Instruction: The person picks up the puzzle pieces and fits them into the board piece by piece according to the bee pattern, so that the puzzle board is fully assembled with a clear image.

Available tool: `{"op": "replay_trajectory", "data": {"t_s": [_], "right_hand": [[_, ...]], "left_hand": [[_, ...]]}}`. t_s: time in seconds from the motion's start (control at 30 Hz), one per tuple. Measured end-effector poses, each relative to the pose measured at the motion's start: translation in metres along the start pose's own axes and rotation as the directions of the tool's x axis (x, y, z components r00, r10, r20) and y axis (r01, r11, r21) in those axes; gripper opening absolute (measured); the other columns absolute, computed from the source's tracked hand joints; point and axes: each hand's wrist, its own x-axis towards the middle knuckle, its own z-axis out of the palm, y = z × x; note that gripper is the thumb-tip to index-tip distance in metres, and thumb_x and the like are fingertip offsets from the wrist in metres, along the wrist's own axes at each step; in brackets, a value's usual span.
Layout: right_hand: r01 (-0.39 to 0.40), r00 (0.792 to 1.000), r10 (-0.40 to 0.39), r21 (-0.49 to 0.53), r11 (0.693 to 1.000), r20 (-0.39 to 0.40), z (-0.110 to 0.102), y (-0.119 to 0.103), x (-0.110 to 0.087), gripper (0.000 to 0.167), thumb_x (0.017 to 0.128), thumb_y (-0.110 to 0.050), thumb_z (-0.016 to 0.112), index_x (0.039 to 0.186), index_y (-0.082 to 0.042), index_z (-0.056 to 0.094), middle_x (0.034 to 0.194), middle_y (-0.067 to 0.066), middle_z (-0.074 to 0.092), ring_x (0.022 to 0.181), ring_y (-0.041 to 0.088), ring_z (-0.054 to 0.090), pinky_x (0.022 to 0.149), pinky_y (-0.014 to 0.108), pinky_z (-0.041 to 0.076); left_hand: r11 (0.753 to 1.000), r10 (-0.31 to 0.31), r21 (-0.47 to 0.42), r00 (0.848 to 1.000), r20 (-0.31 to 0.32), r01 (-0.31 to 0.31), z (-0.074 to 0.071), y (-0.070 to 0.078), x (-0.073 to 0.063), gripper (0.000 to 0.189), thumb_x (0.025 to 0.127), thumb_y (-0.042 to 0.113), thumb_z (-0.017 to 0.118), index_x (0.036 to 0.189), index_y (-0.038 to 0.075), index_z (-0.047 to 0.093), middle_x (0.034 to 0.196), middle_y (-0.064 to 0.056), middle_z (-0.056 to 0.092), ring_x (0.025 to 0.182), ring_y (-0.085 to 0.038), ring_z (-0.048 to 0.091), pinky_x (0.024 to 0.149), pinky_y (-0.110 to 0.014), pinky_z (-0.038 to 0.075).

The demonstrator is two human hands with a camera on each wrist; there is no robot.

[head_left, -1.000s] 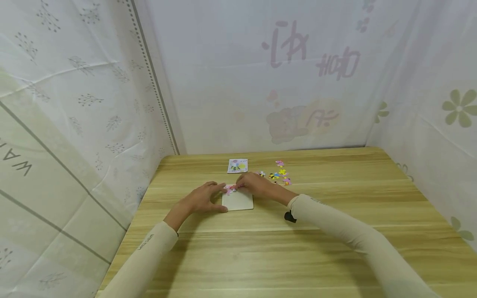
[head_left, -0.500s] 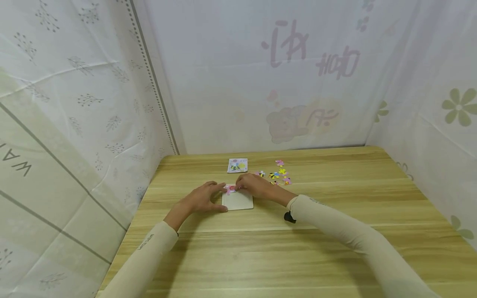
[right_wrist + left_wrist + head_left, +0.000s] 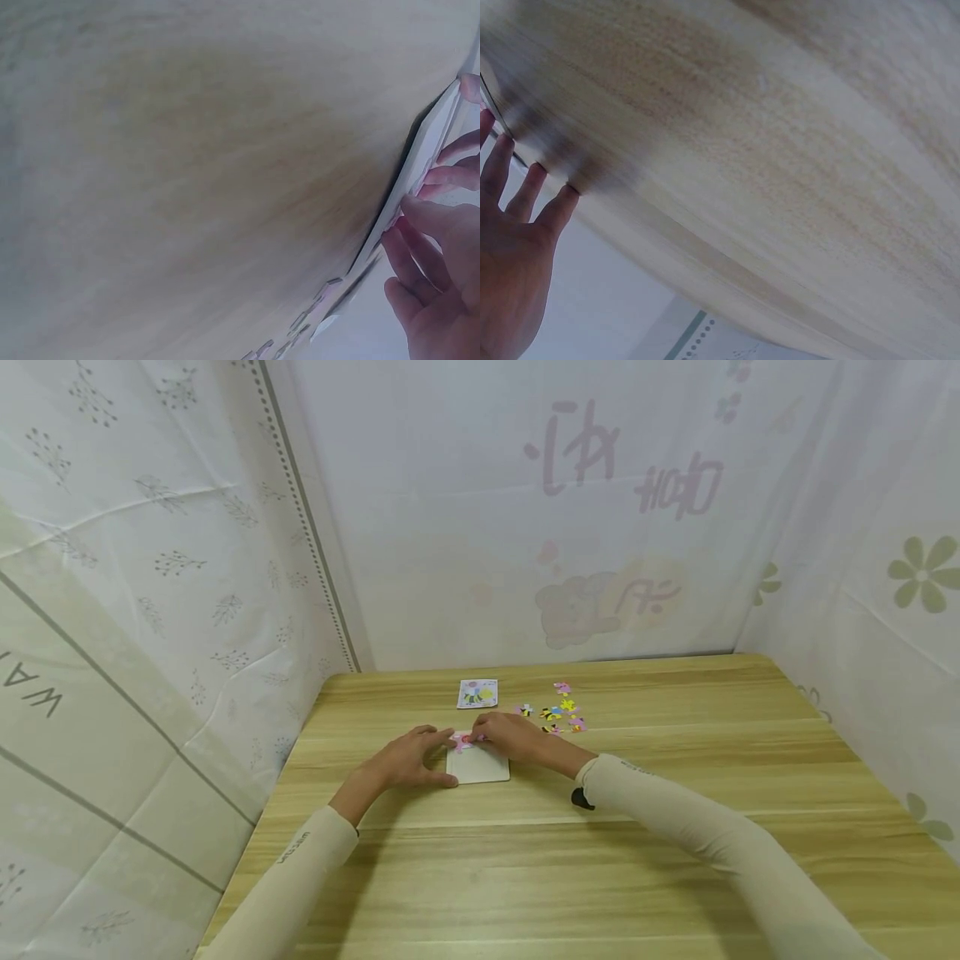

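A square white puzzle tray (image 3: 477,767) lies on the table, with pink jigsaw pieces (image 3: 460,744) along its far edge. My left hand (image 3: 409,758) rests at the tray's left side, thumb by the near corner and fingertips by the far one. In the left wrist view, the left hand's fingers (image 3: 526,191) are spread and fairly straight. My right hand (image 3: 512,735) pinches a puzzle piece at the tray's far right, mostly covered by the fingers. From the right wrist, its thumb and fingers (image 3: 424,214) meet at the tray's edge, a bit of pink between them.
Behind the tray lies a square picture card (image 3: 477,694) showing a bee. Loose jigsaw pieces (image 3: 552,713) in yellow, pink and black are scattered right of it. The wooden table (image 3: 480,877) ends at hanging patterned cloths (image 3: 450,527) at back and sides.
My right hand has shifted slightly left over the tray and now partly covers the round red print on a piece. The left hand stays where it was.
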Motion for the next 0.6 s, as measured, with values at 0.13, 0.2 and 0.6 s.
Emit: {"op": "replay_trajectory", "data": {"t_s": [0.13, 0.2, 0.6], "right_hand": [[-0.013, 1.000, 0.013, -0.012, 1.000, 0.012, -0.0014, -0.0022, -0.0012, 0.022, 0.103, -0.016, 0.065, 0.120, -0.014, 0.079, 0.123, 0.005, 0.072, 0.116, 0.020, 0.067, 0.097, 0.034, 0.056], [-0.016, 1.000, 0.017, -0.007, 1.000, 0.019, -0.0024, -0.0029, -0.0015, 0.022, 0.103, -0.016, 0.065, 0.121, -0.013, 0.079, 0.123, 0.006, 0.071, 0.116, 0.020, 0.067, 0.097, 0.035, 0.057], [0.024, 1.000, -0.024, 0.003, 1.000, -0.011, -0.0038, 0.0013, -0.0024, 0.021, 0.103, -0.012, 0.065, 0.119, -0.010, 0.079, 0.120, 0.007, 0.073, 0.114, 0.021, 0.068, 0.095, 0.035, 0.057]], "left_hand": [[1.000, 0.002, 0.005, 1.000, 0.001, -0.002, -0.0001, 0.0007, 0.0006, 0.082, 0.085, 0.064, 0.078, 0.150, 0.018, 0.057, 0.159, -0.008, 0.046, 0.146, -0.036, 0.041, 0.112, -0.060, 0.041], [1.000, 0.004, 0.007, 1.000, 0.001, -0.004, -0.0006, 0.0011, 0.0004, 0.082, 0.085, 0.064, 0.078, 0.150, 0.018, 0.058, 0.159, -0.009, 0.046, 0.145, -0.036, 0.042, 0.112, -0.060, 0.041], [1.000, -0.006, 0.002, 1.000, 0.003, 0.006, -0.0015, 0.0016, 0.0000, 0.081, 0.085, 0.062, 0.078, 0.150, 0.018, 0.057, 0.161, -0.005, 0.044, 0.147, -0.035, 0.040, 0.114, -0.059, 0.040]]}}
